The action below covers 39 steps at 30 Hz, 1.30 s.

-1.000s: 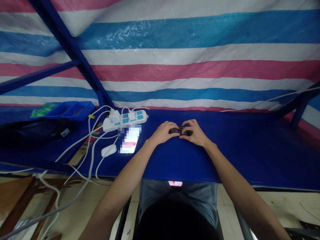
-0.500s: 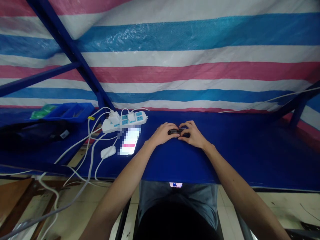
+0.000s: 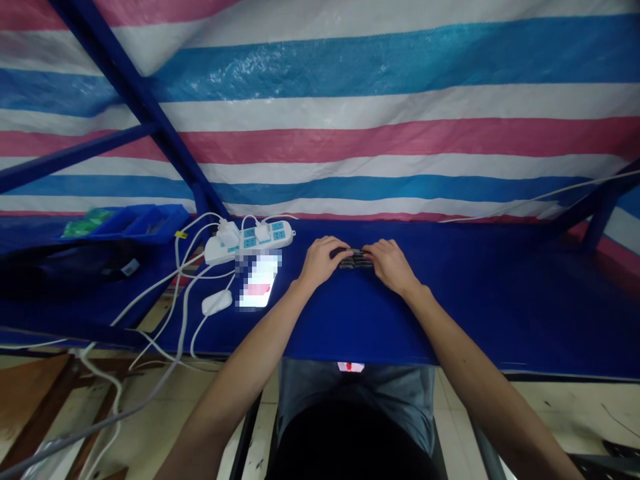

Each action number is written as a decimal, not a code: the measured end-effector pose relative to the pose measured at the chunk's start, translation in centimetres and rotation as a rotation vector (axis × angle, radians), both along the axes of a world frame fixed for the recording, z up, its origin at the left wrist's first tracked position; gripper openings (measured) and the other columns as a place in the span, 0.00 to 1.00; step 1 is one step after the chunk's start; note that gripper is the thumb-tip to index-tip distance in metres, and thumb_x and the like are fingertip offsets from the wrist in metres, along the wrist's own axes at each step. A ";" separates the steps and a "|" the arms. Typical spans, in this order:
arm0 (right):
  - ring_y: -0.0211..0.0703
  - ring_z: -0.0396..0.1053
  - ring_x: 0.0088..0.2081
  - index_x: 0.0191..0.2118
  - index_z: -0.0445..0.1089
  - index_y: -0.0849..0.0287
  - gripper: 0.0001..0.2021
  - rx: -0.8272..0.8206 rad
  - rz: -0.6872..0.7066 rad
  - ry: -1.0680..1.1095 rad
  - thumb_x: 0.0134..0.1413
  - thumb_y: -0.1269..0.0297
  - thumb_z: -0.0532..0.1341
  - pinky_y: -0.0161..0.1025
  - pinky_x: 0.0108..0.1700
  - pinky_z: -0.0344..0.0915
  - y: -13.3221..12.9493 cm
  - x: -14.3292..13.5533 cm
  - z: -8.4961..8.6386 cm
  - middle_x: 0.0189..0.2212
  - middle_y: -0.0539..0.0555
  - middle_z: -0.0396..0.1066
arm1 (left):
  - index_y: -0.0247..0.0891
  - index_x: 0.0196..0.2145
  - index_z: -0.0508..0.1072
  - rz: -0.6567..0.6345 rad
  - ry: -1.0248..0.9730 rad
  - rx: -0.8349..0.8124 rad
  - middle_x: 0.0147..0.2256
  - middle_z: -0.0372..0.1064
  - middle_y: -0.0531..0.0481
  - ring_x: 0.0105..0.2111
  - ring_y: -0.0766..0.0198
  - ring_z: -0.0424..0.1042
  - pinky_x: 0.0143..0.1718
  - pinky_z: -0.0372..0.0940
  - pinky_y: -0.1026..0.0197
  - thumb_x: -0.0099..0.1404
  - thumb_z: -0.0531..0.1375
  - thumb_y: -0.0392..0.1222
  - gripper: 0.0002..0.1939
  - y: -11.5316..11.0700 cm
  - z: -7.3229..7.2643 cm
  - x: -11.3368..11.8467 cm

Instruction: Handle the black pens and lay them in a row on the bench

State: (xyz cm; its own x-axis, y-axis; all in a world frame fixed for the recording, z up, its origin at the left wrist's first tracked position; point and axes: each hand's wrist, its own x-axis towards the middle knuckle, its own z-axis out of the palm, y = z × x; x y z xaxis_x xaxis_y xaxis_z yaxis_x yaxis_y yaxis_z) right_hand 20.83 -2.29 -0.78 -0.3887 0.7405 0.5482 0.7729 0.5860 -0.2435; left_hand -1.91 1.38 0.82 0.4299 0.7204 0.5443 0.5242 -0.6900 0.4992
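A small stack of black, flat, narrow pieces (image 3: 355, 260) lies on the blue tabletop in front of me; their exact kind is too small to tell. My left hand (image 3: 323, 259) curls round the stack's left end, thumb and fingers against it. At the right end, my right hand (image 3: 391, 265) presses its bent fingers on the pieces. The middle of the stack shows between both hands, while its ends are partly hidden by the fingers.
Left of my hands are a lit phone (image 3: 261, 281), a white power strip (image 3: 250, 243) with plugs, a white oval device (image 3: 217, 303) and tangled cables. Farther left sit a blue tray (image 3: 145, 223) and a dark bag (image 3: 95, 263). A striped tarp (image 3: 380, 143) hangs behind the table.
My hands have drawn slightly apart, toward the stack's two ends, and more of the black pieces shows between them. The pieces look more evenly lined up.
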 end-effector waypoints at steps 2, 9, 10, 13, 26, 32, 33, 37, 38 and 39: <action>0.53 0.67 0.41 0.50 0.75 0.61 0.15 0.019 0.002 -0.051 0.72 0.70 0.50 0.49 0.44 0.58 0.0 -0.2 0.0 0.36 0.60 0.77 | 0.41 0.39 0.78 -0.004 0.027 -0.012 0.38 0.77 0.50 0.42 0.59 0.75 0.47 0.63 0.54 0.74 0.61 0.49 0.10 0.0 0.1 0.0; 0.54 0.67 0.41 0.51 0.77 0.58 0.18 0.003 0.033 -0.019 0.70 0.71 0.50 0.51 0.44 0.64 -0.3 -0.4 0.1 0.37 0.61 0.77 | 0.38 0.25 0.73 -0.001 0.188 -0.095 0.28 0.70 0.51 0.35 0.60 0.71 0.45 0.62 0.54 0.80 0.49 0.49 0.27 -0.2 0.4 0.0; 0.54 0.68 0.41 0.52 0.77 0.57 0.18 -0.007 0.041 0.007 0.69 0.71 0.50 0.51 0.44 0.66 -0.4 -0.3 0.1 0.38 0.61 0.77 | 0.39 0.28 0.75 -0.009 0.182 -0.110 0.30 0.72 0.51 0.37 0.59 0.72 0.46 0.62 0.54 0.80 0.50 0.50 0.25 -0.2 0.4 0.0; 0.54 0.71 0.45 0.56 0.75 0.57 0.20 -0.034 0.053 0.105 0.68 0.73 0.49 0.51 0.46 0.70 -0.2 -0.1 -0.2 0.43 0.61 0.77 | 0.43 0.45 0.78 -0.039 0.098 -0.141 0.40 0.77 0.51 0.42 0.58 0.75 0.49 0.64 0.54 0.77 0.56 0.50 0.13 -0.2 0.2 0.0; 0.53 0.74 0.43 0.48 0.78 0.55 0.12 0.014 0.011 0.293 0.71 0.62 0.56 0.52 0.48 0.72 0.1 -0.2 -0.4 0.41 0.58 0.79 | 0.40 0.35 0.73 0.016 0.002 -0.156 0.34 0.73 0.51 0.37 0.60 0.73 0.44 0.65 0.58 0.77 0.55 0.43 0.12 -0.1 0.1 0.0; 0.52 0.74 0.43 0.48 0.78 0.54 0.12 0.031 0.015 0.310 0.71 0.62 0.57 0.52 0.48 0.72 0.1 0.0 -0.5 0.41 0.58 0.79 | 0.41 0.35 0.73 -0.020 -0.004 -0.205 0.33 0.75 0.52 0.36 0.60 0.74 0.45 0.66 0.58 0.78 0.53 0.47 0.14 -0.1 0.1 0.0; 0.52 0.74 0.43 0.48 0.78 0.54 0.12 0.034 0.005 0.311 0.71 0.61 0.57 0.52 0.48 0.72 0.1 0.1 -0.5 0.41 0.58 0.79 | 0.42 0.41 0.73 -0.035 -0.039 -0.214 0.36 0.76 0.51 0.38 0.60 0.75 0.46 0.67 0.58 0.77 0.55 0.47 0.10 -0.1 0.0 0.0; 0.53 0.74 0.43 0.48 0.79 0.53 0.14 0.028 -0.021 0.304 0.71 0.60 0.56 0.53 0.48 0.72 0.2 0.3 -0.5 0.40 0.58 0.79 | 0.43 0.48 0.71 -0.056 -0.106 -0.207 0.41 0.77 0.50 0.42 0.60 0.76 0.48 0.68 0.58 0.74 0.59 0.42 0.06 -0.2 -0.2 0.1; 0.53 0.74 0.43 0.48 0.79 0.53 0.14 0.024 -0.020 0.300 0.71 0.59 0.56 0.53 0.48 0.72 0.2 0.3 -0.5 0.40 0.58 0.79 | 0.43 0.46 0.71 -0.051 -0.092 -0.202 0.40 0.76 0.50 0.42 0.60 0.76 0.47 0.68 0.58 0.74 0.58 0.41 0.05 -0.2 -0.2 0.1; 0.53 0.73 0.43 0.48 0.79 0.53 0.14 0.019 -0.016 0.295 0.71 0.59 0.56 0.52 0.48 0.71 0.2 0.2 -0.4 0.41 0.58 0.79 | 0.42 0.45 0.71 -0.046 -0.074 -0.195 0.40 0.76 0.50 0.42 0.60 0.76 0.47 0.67 0.58 0.75 0.57 0.41 0.04 -0.1 -0.2 0.1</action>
